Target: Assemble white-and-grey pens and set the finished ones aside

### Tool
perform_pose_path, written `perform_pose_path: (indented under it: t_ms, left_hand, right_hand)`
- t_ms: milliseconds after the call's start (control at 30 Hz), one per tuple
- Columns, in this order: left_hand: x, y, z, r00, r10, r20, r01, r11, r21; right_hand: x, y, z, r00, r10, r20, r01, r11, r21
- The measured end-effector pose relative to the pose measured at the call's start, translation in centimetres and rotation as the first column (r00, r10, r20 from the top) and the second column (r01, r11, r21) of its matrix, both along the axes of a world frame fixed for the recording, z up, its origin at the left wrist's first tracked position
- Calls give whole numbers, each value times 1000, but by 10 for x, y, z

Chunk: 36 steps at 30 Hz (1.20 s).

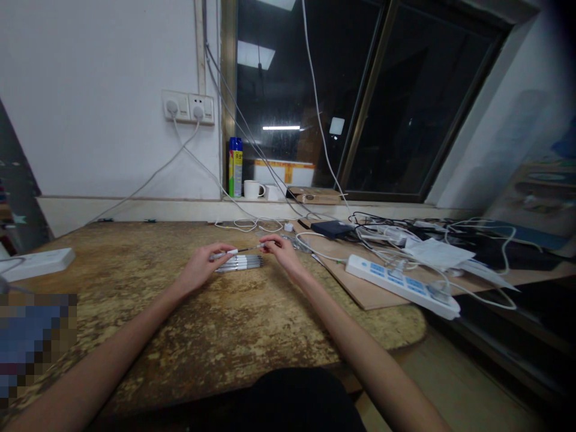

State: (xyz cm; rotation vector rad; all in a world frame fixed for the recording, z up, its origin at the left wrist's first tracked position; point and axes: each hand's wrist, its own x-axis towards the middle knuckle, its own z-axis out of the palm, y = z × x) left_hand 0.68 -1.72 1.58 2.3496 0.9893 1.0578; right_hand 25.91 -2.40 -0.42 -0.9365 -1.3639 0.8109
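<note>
My left hand [203, 263] is closed on a white pen barrel [230, 252], held a little over the worn wooden table [198, 342]. A thin dark rod that looks like a pen refill [246, 249] spans from the barrel's end toward my right hand [282, 253]. The fingertips of that hand pinch the rod's light far end. Just below both hands, several white and grey pens [240, 263] lie side by side in a row on the table. Whether the refill still sits inside the barrel is too small to make out.
A white power strip [402, 285] rests on a brown board [342, 264] at the right, among tangled cables and a black box [332, 228]. Another white strip [42, 264] lies at the left. A spray can [235, 168] and mug [253, 189] stand on the windowsill.
</note>
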Motion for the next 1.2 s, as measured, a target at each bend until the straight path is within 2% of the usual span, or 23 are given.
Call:
perform_pose_path:
  t_ms: [333, 733, 967, 1100, 1200]
  left_hand:
    - [1, 2, -2, 1000, -14, 4, 14, 1000, 3]
    - [2, 1, -2, 1000, -29, 8, 29, 1000, 4]
    - [5, -2, -2, 998, -68, -7, 68, 998, 11]
    - [5, -2, -2, 997, -75, -2, 75, 997, 0]
    - [5, -2, 0, 996, -86, -9, 86, 996, 8]
  right_hand:
    - [-2, 0, 1, 999, 1, 40, -1, 1000, -4]
    - [-8, -7, 3, 987, 25, 158, -37, 997, 74]
    - [-15, -8, -1, 973, 135, 189, -157, 982, 102]
    - [-16, -7, -2, 963, 166, 211, -190, 976, 102]
    - [-16, -7, -3, 969, 183, 164, -198, 977, 77]
